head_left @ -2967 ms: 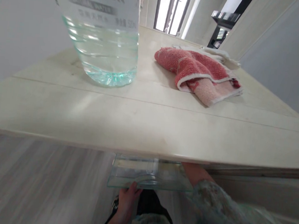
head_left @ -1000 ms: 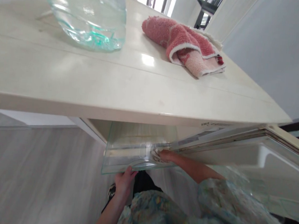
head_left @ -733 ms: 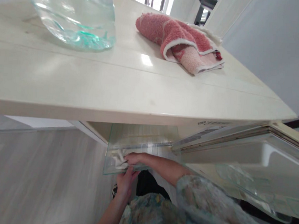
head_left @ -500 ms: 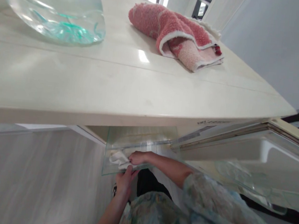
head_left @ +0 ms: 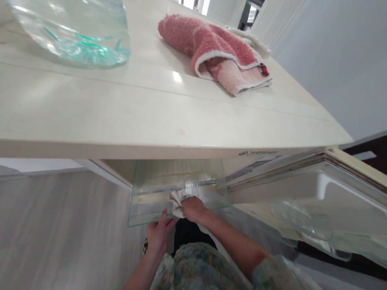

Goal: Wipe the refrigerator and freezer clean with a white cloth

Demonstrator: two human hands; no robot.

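Holds the front edge of a clear tray (head_left: 141, 209) in the left hand (head_left: 157, 235), at lower centre of the frame, with the thumb at the rim – cannot tell the position of all remaining fingers. Grips a bunched white cloth (head_left: 177, 201) in the right hand (head_left: 193, 208), closed around one end, with the loose folds against the tray. Keeps the hands near each other but apart, left hand at the rim, right hand just beside and over the tray. Shows the tray projecting from an opening below the front edge of a cream counter (head_left: 165, 118). To the right of the tray, stands open: a door (head_left: 297, 189) with clear bins (head_left: 307, 227) on the inner side. On the counter, at upper left of the frame, carries a clear bottle (head_left: 79, 20), cropped by the frame. At upper centre, carries a folded red and pink towel (head_left: 217, 48) – with a whitish fabric (head_left: 252, 39) just behind. At lower left, shows grey floor (head_left: 55, 232); at lower centre, a patterned garment (head_left: 210, 276).
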